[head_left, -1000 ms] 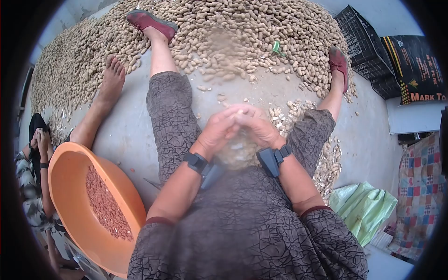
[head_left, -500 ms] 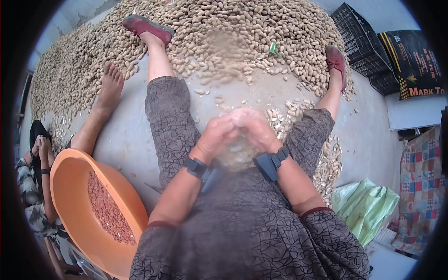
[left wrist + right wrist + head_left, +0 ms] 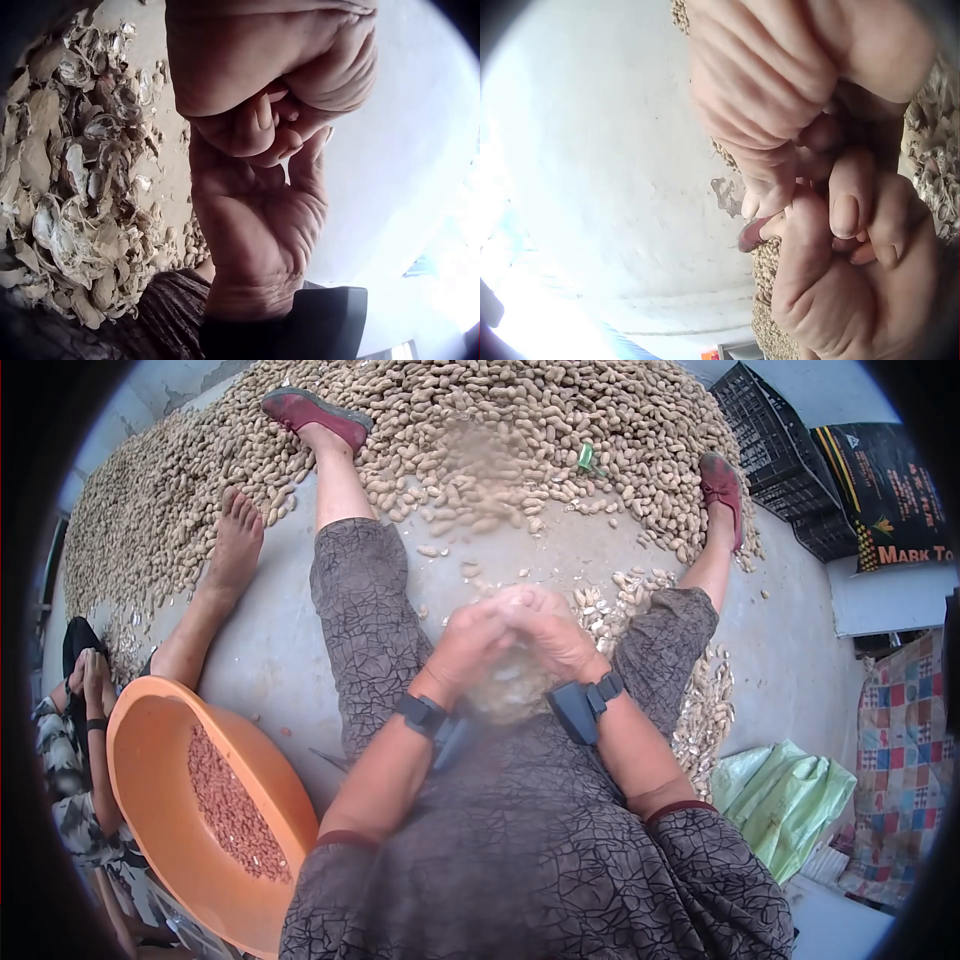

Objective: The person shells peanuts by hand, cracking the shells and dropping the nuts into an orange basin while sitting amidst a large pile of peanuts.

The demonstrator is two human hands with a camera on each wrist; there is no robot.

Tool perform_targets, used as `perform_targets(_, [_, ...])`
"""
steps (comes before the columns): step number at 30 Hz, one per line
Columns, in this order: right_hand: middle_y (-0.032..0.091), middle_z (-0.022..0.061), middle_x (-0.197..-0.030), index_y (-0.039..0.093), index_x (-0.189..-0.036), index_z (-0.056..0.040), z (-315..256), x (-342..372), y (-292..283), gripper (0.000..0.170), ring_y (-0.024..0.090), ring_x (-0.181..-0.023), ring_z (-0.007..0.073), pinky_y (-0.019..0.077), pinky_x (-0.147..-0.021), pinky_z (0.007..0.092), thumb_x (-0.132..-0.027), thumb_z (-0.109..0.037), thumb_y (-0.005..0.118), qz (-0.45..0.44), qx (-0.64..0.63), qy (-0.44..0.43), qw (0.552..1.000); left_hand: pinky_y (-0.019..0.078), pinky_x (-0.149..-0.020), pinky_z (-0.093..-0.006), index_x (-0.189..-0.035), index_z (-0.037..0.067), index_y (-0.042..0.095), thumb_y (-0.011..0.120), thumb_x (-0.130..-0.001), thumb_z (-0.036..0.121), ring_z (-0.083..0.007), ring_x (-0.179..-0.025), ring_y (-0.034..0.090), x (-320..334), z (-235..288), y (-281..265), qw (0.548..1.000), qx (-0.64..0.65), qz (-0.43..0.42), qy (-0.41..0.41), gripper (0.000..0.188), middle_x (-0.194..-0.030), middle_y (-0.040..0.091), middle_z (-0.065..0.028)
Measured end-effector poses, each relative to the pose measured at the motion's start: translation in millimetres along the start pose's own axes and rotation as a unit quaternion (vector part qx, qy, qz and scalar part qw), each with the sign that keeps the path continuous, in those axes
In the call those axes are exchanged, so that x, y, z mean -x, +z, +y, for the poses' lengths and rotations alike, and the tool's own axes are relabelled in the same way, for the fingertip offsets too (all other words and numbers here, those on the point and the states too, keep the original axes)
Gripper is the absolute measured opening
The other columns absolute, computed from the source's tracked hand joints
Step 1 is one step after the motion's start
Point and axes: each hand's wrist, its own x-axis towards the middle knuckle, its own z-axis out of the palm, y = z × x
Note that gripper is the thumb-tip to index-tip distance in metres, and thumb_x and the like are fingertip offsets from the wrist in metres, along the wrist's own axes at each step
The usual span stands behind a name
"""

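Observation:
In front of my lap my left hand [image 3: 465,643] and right hand [image 3: 560,638] meet, thumbs and fingertips together. In the right wrist view, small reddish pieces that look like peanut kernels [image 3: 845,244] show between the left hand's curled fingers. Another reddish rounded piece [image 3: 821,133] shows under the right hand's fingers. The left wrist view has the left hand's fingers folded inward, the right hand's fingers reaching up behind them. What the thumbs press together is hidden. Broken peanut shells [image 3: 82,176] lie on the floor below the hands.
A heap of unshelled peanuts [image 3: 480,420] spreads ahead. The orange basin [image 3: 150,790] at left holds shelled red kernels [image 3: 235,805]. Shells [image 3: 705,710] lie by my right leg. At right are a green sack [image 3: 785,800] and black crate [image 3: 775,450]; another person's foot [image 3: 238,545] is at left.
The hands stay together at the same place, with only slight shifts of the fingers and wrists. The whole head view has moved a little.

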Motion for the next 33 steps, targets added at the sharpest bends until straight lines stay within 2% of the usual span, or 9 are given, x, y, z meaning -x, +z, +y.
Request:
perform_targets(4, [0.063,0.0082,-0.083,0.060,-0.098,0.0055,5.8,-2.5,-4.3,0.022,0.060,-0.066,0.0115,0.0498,-0.058,0.0228,-0.087,-0.014,0.059,0.035,-0.030,-0.002,0.999,0.0261,-0.051,-0.0173,-0.125,-0.004,0.051,0.047,-0.085,0.007,-0.0044,-0.059,0.034,-0.8,-2.9,-3.7,0.999,-0.016,-0.040,0.031,0.042,-0.072,0.045,0.0023])
perform_targets(10, [0.062,0.0066,-0.081,0.062,-0.094,0.0050,-0.5,1.3,4.3,0.021,0.059,-0.069,0.0105,0.0485,-0.059,0.0222,-0.086,-0.015,0.061,0.060,-0.009,-0.033,0.998,0.0265,-0.053,-0.0190,-0.111,-0.004,0.056,0.047,-0.084,0.007,-0.0054,-0.060,0.034,0.3,-9.1,-5.9,0.998,0.014,-0.034,0.054,0.030,-0.071,0.043,0.0020])
perform_targets(12, [0.063,0.0061,-0.081,0.062,-0.095,0.0053,0.5,2.0,4.4,0.023,0.059,-0.068,0.0099,0.0474,-0.058,0.0217,-0.086,-0.015,0.062,0.073,-0.013,-0.027,0.997,0.0275,-0.055,-0.0189,-0.105,-0.003,0.056,0.047,-0.084,0.007,-0.0055,-0.061,0.034,1.8,-6.5,-2.9,0.998,0.029,-0.032,0.034,0.025,-0.072,0.044,0.0018])
perform_targets(16, [0.063,0.0054,-0.082,0.062,-0.100,0.0063,6.7,-1.3,-2.0,0.026,0.058,-0.068,0.0089,0.0462,-0.058,0.0213,-0.086,-0.016,0.061,0.059,-0.016,-0.033,0.998,0.0284,-0.056,-0.0188,-0.105,-0.004,0.057,0.047,-0.085,0.007,-0.0053,-0.062,0.035,2.0,-1.3,1.1,0.999,0.025,-0.025,0.025,0.024,-0.073,0.045,0.0013])
perform_targets(21, [0.062,0.0040,-0.080,0.062,-0.093,0.0034,2.1,3.3,-3.0,0.023,0.057,-0.068,0.0079,0.0457,-0.061,0.0209,-0.089,-0.018,0.056,-0.019,0.006,-0.010,1.000,0.0322,-0.057,-0.0192,-0.112,-0.006,0.055,0.050,-0.085,0.006,-0.0046,-0.063,0.039,-1.7,-4.3,4.9,0.999,-0.023,0.008,0.048,0.030,-0.076,0.049,0.0019])
perform_targets(24, [0.062,0.0049,-0.080,0.061,-0.093,0.0034,3.8,2.6,-6.8,0.020,0.057,-0.069,0.0091,0.0466,-0.062,0.0216,-0.088,-0.016,0.057,0.001,0.004,0.006,1.000,0.0324,-0.057,-0.0195,-0.115,-0.006,0.055,0.052,-0.085,0.007,-0.0045,-0.062,0.038,1.2,-5.2,-3.7,0.997,-0.051,-0.041,0.028,0.032,-0.076,0.049,0.0029])
perform_targets(27, [0.062,0.0063,-0.082,0.059,-0.097,0.0045,10.8,2.7,-8.8,0.020,0.058,-0.072,0.0107,0.0479,-0.064,0.0231,-0.087,-0.013,0.057,0.056,-0.007,-0.007,0.998,0.0308,-0.056,-0.0197,-0.113,-0.005,0.056,0.052,-0.085,0.009,-0.0045,-0.061,0.037,2.8,-6.6,-1.6,0.998,-0.033,-0.041,0.040,0.031,-0.075,0.048,0.0030])
perform_targets(31, [0.062,0.0079,-0.085,0.058,-0.097,0.0048,14.1,1.9,-12.5,0.019,0.059,-0.075,0.0119,0.0487,-0.066,0.0245,-0.087,-0.011,0.057,0.057,0.026,-0.024,0.998,0.0296,-0.055,-0.0195,-0.113,-0.005,0.055,0.052,-0.086,0.010,-0.0042,-0.061,0.037,0.9,-10.6,-9.1,0.998,-0.017,-0.053,0.021,0.031,-0.073,0.047,0.0026])
perform_targets(33, [0.062,0.0070,-0.087,0.058,-0.094,0.0033,13.6,2.5,-13.8,0.020,0.059,-0.076,0.0116,0.0482,-0.068,0.0243,-0.088,-0.016,0.057,0.040,0.017,-0.009,0.999,0.0295,-0.054,-0.0188,-0.115,-0.005,0.053,0.053,-0.090,0.014,-0.0043,-0.061,0.037,2.1,-9.2,-9.1,0.996,0.066,-0.054,0.006,0.032,-0.074,0.046,0.0024])
